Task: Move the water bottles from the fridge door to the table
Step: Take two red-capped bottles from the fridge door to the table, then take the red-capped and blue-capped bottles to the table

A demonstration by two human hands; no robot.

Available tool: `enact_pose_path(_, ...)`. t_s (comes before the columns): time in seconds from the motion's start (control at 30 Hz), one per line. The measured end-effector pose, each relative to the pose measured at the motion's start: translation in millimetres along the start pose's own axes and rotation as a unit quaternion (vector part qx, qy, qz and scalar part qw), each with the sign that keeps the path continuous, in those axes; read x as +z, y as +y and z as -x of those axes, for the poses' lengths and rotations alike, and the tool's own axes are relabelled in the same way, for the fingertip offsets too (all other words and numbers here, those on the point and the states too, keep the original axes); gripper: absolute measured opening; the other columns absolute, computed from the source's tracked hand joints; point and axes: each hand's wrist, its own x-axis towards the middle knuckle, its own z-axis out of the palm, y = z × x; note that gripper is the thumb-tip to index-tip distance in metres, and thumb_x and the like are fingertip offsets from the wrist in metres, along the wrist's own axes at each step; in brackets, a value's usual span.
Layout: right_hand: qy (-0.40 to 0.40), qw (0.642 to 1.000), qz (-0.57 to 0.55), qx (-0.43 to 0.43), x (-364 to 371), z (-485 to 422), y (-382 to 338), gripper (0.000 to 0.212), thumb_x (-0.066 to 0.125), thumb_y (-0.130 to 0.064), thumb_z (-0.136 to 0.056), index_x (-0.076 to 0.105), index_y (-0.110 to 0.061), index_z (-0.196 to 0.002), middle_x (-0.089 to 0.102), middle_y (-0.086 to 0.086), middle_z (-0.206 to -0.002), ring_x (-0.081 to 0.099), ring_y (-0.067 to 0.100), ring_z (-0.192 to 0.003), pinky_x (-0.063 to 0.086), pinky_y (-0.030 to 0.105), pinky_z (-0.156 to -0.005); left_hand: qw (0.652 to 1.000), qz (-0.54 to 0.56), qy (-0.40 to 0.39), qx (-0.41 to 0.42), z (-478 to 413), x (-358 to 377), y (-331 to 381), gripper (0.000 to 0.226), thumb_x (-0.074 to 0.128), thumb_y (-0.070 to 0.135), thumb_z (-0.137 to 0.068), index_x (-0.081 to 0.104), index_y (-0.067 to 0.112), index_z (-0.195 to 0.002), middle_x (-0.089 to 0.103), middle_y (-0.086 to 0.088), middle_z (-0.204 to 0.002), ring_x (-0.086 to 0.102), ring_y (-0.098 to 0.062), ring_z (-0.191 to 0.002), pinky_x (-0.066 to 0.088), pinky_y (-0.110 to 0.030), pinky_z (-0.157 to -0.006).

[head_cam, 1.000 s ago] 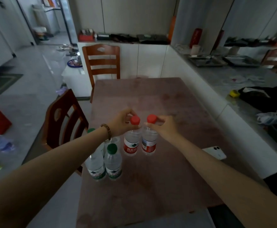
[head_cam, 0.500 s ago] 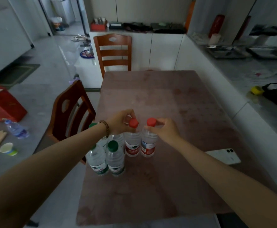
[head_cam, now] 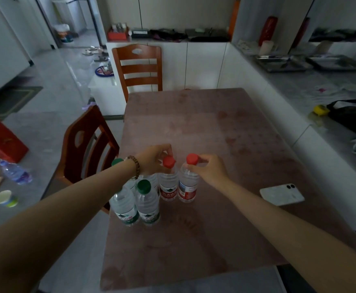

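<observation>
Bottles are standing upright on the tabletop [head_cam: 225, 127] near its left edge, and we are holding two of them by the neck. Our left hand [head_cam: 153, 158] is pinching the left red-capped bottle [head_cam: 168, 182] just under its cap, fingers [head_cam: 168, 149] curled around the neck. Our right hand [head_cam: 209, 169] is gripping the right red-capped bottle [head_cam: 188, 185] the same way, fingers closed just below the cap. Both bottles are looking seated on the surface, touching or almost touching each other side by side.

Three green-capped bottles are sitting just left and nearer to us: one in front [head_cam: 147, 206], one beside it [head_cam: 124, 206], and one behind [head_cam: 118, 162], mostly hidden by our left forearm. We are noting a white phone [head_cam: 281, 194] lying flat to the right, well apart from the bottles.

Key relation: both long axes are running vertical, each neck sitting directly inside its own hand's grip, so the coming move is likely just opening the fingers and lifting straight up. We are flagging the tight cluster; a sideways pull could tip a neighbour. Fridge is not identifiable here.
</observation>
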Motion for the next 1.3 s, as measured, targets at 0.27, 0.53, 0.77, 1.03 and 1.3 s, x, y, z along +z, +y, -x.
enact_pose_path(0.27,0.01,1.0,-0.002,0.016,3.0,0.5,-3.5,0.047,0.081,-0.039,-0.065,0.071,-0.015,-0.105,0.07,-0.005,-0.1,0.061,0.008,-0.093,0.043,0.024,-0.084,1.0,-0.008,0.0,-0.01,-0.2,-1.1,0.6,0.032,0.075,0.012,-0.074,0.051,0.017,-0.095,0.068,-0.003,-0.111,0.064,-0.019,-0.1,0.052,-0.041,-0.092)
enact_pose_path(0.53,0.009,1.0,-0.003,0.025,7.4,-0.3,0.4,0.052,0.08,-0.039,-0.066,0.068,-0.014,-0.11,0.068,-0.006,-0.1,0.06,0.008,-0.094,0.043,0.023,-0.084,0.999,-0.027,0.003,-0.022,-1.4,-2.6,1.9,0.034,0.074,0.014,-0.075,0.051,0.015,-0.099,0.067,-0.004,-0.113,0.063,-0.02,-0.102,0.051,-0.042,-0.094)
enact_pose_path(0.77,-0.028,0.999,0.016,0.026,6.2,-5.3,-2.7,0.029,0.078,-0.04,-0.069,0.062,-0.026,-0.089,0.065,-0.008,-0.09,0.06,0.013,-0.091,0.045,0.028,-0.08,0.996,-0.08,0.025,-0.037,-2.3,-1.9,8.0,0.043,0.072,0.022,-0.077,0.05,0.012,-0.112,0.06,-0.008,-0.12,0.056,-0.023,-0.109,0.047,-0.04,-0.098)
enact_pose_path(1.03,-0.06,0.994,0.044,0.08,-15.9,13.6,-7.2,0.06,0.07,-0.042,-0.077,0.052,-0.015,-0.128,0.055,0.002,-0.131,0.052,0.018,-0.117,0.04,0.029,-0.092,0.994,-0.104,0.036,-0.018,5.8,-2.9,14.0,0.054,0.065,0.03,-0.084,0.042,0.017,-0.131,0.049,-0.004,-0.136,0.049,-0.021,-0.121,0.042,-0.036,-0.101)
enact_pose_path(1.3,0.028,0.98,0.08,0.182,-83.3,136.8,-18.6,0.064,0.066,-0.04,-0.083,0.041,-0.019,-0.138,0.042,0.003,-0.145,0.042,0.018,-0.13,0.037,0.025,-0.097,0.981,-0.174,0.015,0.082,34.4,6.7,56.5,0.063,0.062,0.04,-0.084,0.038,0.015,-0.136,0.042,-0.008,-0.144,0.048,-0.026,-0.123,0.038,-0.035,-0.1)
